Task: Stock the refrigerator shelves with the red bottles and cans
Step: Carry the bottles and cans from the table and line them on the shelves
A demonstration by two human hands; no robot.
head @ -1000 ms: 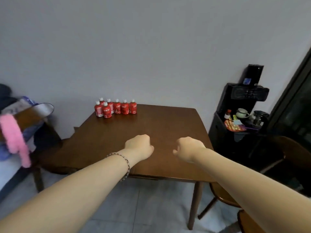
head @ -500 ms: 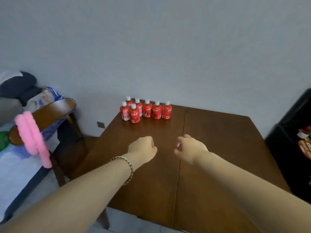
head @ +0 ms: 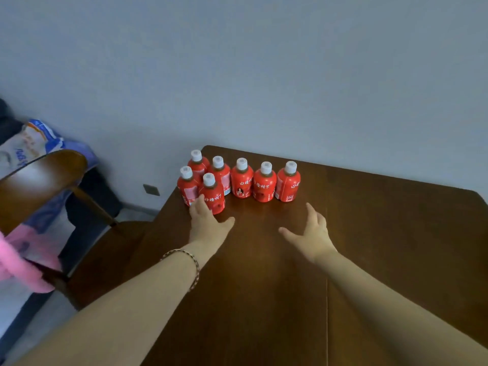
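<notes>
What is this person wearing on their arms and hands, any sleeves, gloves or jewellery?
No sleeves or gloves show: the left arm and right arm are bare up to the frame's edge. The wrist of the left hand carries a thin braided bracelet of dark and pale strands. The right hand and its wrist carry nothing; no rings or watch show on either.

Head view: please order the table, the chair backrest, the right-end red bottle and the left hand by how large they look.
1. table
2. chair backrest
3. left hand and right-end red bottle: nearly alike; the hand is nearer the camera, so I do not rank them.
</notes>
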